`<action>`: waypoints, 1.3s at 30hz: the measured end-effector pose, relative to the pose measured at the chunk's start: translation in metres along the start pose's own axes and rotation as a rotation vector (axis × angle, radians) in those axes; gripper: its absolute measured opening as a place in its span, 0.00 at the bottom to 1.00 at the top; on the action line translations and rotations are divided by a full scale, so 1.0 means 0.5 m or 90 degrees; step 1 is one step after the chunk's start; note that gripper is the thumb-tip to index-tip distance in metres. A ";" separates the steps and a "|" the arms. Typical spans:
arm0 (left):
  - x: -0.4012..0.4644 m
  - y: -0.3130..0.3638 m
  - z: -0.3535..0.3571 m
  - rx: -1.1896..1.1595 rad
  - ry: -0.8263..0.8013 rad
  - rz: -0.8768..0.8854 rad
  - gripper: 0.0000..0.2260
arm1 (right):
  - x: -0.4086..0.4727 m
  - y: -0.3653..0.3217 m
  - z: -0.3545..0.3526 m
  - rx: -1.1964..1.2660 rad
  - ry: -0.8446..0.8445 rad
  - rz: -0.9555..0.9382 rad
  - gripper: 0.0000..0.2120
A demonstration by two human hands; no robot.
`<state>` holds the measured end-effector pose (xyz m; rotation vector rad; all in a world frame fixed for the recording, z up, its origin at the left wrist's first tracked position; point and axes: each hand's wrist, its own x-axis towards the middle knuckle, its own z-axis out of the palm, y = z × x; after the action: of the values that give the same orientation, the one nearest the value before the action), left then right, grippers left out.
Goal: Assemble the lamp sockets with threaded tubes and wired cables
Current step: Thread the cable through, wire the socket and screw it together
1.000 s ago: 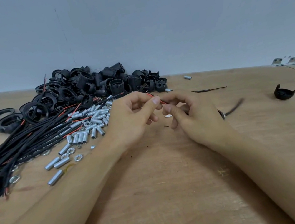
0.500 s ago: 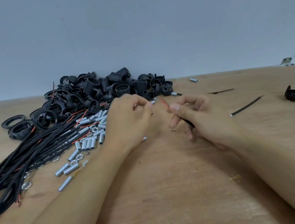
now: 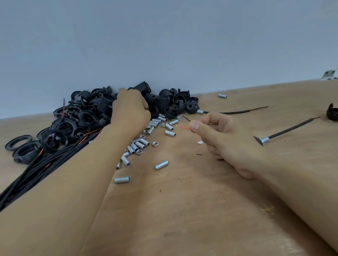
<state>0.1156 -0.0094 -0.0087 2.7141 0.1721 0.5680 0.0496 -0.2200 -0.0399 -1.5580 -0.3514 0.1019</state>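
Surface [image 3: 200, 212]: matte brown board, faintly scuffed.
Sockets [image 3: 98, 112]: glossy black plastic shells and rings, heaped by the wall.
Tubes [image 3: 141, 143]: short silvery threaded metal cylinders, scattered beside the heap.
Cables [image 3: 26, 178]: black sheathed bundle, left.
Left hand [image 3: 130, 109]: reaches into the heap; fingers hidden, grip unclear.
Right hand [image 3: 221, 137]: fingers pinch a thin red wire [image 3: 184, 127].
Writing: none legible.

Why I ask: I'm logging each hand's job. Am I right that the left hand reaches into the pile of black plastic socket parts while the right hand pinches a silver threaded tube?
Not quite. The head view shows the right hand pinching thin red and black wire ends, not a tube. The left hand does reach into the pile of black plastic socket parts.
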 end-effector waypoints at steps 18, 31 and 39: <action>-0.227 0.068 -0.002 -1.080 -0.327 -0.300 0.19 | -0.034 -0.037 0.006 -0.074 0.036 -0.202 0.06; -0.224 0.070 0.005 -1.008 -0.339 -0.246 0.21 | -0.056 -0.040 0.028 -0.267 0.060 -0.341 0.08; -0.224 0.069 0.006 -1.008 -0.352 -0.245 0.23 | -0.060 -0.041 0.034 -0.282 0.088 -0.384 0.09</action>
<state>0.0165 -0.0638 -0.0393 1.1415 0.0385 -0.1926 0.0131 -0.2127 -0.0246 -1.8125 -0.7550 -0.5848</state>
